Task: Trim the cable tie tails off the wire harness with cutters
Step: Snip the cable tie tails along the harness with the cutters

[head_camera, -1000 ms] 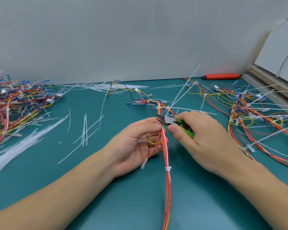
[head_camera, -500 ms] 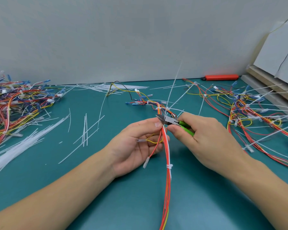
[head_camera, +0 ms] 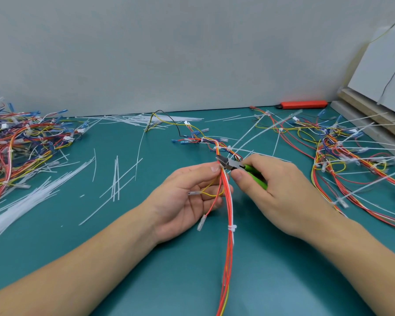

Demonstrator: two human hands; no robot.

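Green-handled cutters (head_camera: pixel 242 168), held in the right hand's (head_camera: pixel 281 192) grip, are set against the wire harness (head_camera: pixel 226 201) pinched above the desk (head_camera: pixel 55 236) by the left hand (head_camera: pixel 185 201); a wire risks being nicked if caught with the tie.

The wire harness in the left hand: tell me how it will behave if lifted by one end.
The wire harness is probably floppy: its thin wires sag and curve below the left hand. It looks light, held by fingertips alone. Its loose branch ends would likely swing and snag the cut tie tails on the table.
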